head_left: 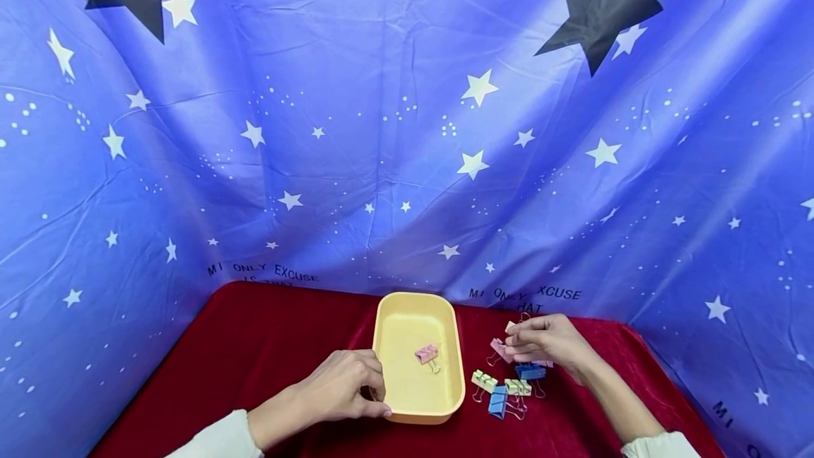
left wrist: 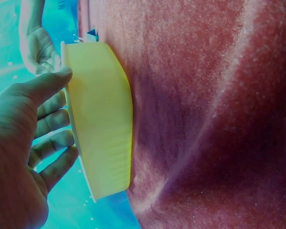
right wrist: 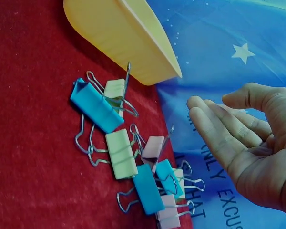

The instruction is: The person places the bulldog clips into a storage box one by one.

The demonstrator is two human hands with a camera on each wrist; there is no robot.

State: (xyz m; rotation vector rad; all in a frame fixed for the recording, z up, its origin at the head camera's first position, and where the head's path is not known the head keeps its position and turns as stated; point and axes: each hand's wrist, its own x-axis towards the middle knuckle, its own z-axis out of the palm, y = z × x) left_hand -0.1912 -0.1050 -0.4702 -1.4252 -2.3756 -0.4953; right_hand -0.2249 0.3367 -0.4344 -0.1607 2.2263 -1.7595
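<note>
A yellow plastic tray has one pink binder clip lying inside it. My left hand grips the tray's left rim near its front corner, thumb at the rim and fingers curled over it. Over the loose binder clips to the right hovers my right hand, its fingers loosely bent, with nothing between them in the right wrist view. Below it are a blue clip, a pale yellow clip and a pink clip. Part of the pile is hidden behind the right hand in the head view.
Dark red velvet cloth covers the table. A blue curtain printed with stars and lettering hangs behind and at both sides. Several clips lie close together, overlapping, their wire handles sticking out, to the right of the tray.
</note>
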